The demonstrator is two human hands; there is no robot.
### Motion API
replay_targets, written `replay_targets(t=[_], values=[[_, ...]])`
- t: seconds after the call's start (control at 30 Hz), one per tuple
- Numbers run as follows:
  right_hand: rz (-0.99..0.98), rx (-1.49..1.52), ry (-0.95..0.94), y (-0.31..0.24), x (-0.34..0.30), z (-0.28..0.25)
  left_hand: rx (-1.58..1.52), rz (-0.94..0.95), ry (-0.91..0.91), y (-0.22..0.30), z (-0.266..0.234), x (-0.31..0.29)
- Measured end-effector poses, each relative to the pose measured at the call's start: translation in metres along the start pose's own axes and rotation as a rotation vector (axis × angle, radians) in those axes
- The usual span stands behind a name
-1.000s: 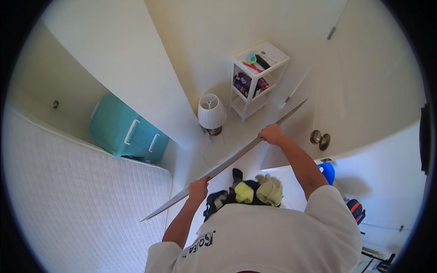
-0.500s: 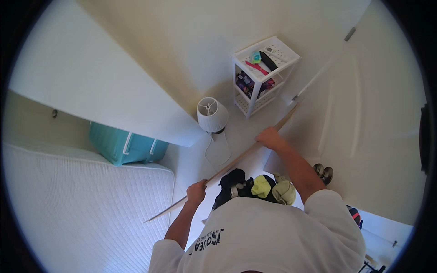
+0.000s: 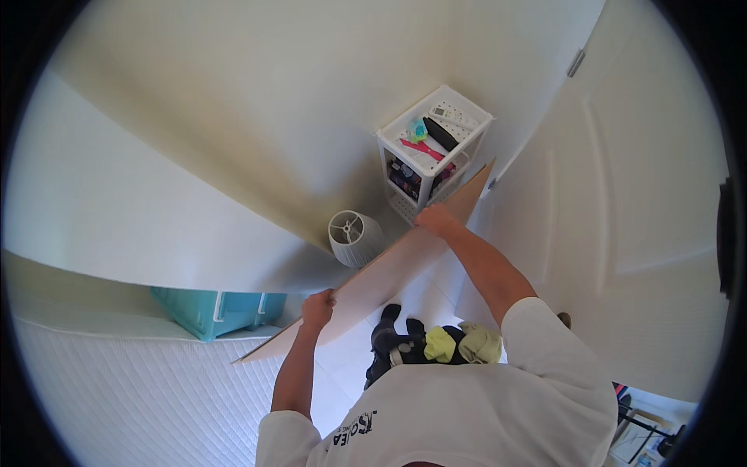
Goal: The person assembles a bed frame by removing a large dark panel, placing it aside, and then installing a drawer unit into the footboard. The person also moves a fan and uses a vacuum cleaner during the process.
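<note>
A long, thin wooden board (image 3: 381, 280) slants across the space before me, its upper edge running from lower left to upper right and its broad face turned toward me. Toward the board's near left end, my left hand (image 3: 317, 309) is closed over the upper edge. Farther along, my right hand (image 3: 436, 220) grips the same edge, close to the white shelf unit. Just behind the board, between my hands, stands a lamp with a pleated white shade (image 3: 358, 237); its base is hidden.
A white tiered shelf unit (image 3: 459, 153) holding small items stands by the wall. Left are a teal storage bin (image 3: 194, 311) and a quilted white mattress (image 3: 148, 389). A white door (image 3: 607, 233) borders the right. Yellow (image 3: 440, 345) and beige cloths (image 3: 480, 344) hang at my waist.
The board has turned from nearly edge-on to showing its broad face. Both hands keep their grip and appear farther left. The lamp's base and cord are now covered.
</note>
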State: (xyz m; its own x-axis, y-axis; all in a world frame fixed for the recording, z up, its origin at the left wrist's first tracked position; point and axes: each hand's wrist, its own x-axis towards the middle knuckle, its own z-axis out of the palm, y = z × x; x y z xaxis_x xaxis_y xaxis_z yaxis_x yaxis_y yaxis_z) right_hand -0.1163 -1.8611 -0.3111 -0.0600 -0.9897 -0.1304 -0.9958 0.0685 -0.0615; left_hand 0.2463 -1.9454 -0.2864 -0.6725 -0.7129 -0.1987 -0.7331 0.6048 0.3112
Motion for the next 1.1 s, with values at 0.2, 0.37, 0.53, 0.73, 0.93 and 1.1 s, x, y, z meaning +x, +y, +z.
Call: replay_targets(t=[0.2, 0.37, 0.53, 0.73, 0.93, 1.1], values=[[0.047, -0.054, -0.076, 0.010, 0.040, -0.011, 0.036, -0.044, -0.095, -0.012, -0.018, 0.043], [0.081, -0.107, 0.037, 0.014, 0.050, -0.009, 0.036, -0.015, -0.109, -0.013, -0.030, 0.069], [0.185, 0.000, 0.383, -0.004, 0.032, -0.017, 0.057, -0.026, -0.120, -0.018, -0.038, 0.081], [0.333, 0.136, 0.290, -0.046, -0.037, 0.009, 0.058, 0.021, -0.107, -0.036, -0.039, 0.088], [0.602, 0.290, 0.103, -0.085, -0.121, 0.039, 0.140, 0.056, -0.129, -0.044, -0.048, 0.095], [0.813, 0.396, 0.025, -0.099, -0.175, 0.051, 0.204, 0.084, -0.131, -0.024, -0.056, 0.111]])
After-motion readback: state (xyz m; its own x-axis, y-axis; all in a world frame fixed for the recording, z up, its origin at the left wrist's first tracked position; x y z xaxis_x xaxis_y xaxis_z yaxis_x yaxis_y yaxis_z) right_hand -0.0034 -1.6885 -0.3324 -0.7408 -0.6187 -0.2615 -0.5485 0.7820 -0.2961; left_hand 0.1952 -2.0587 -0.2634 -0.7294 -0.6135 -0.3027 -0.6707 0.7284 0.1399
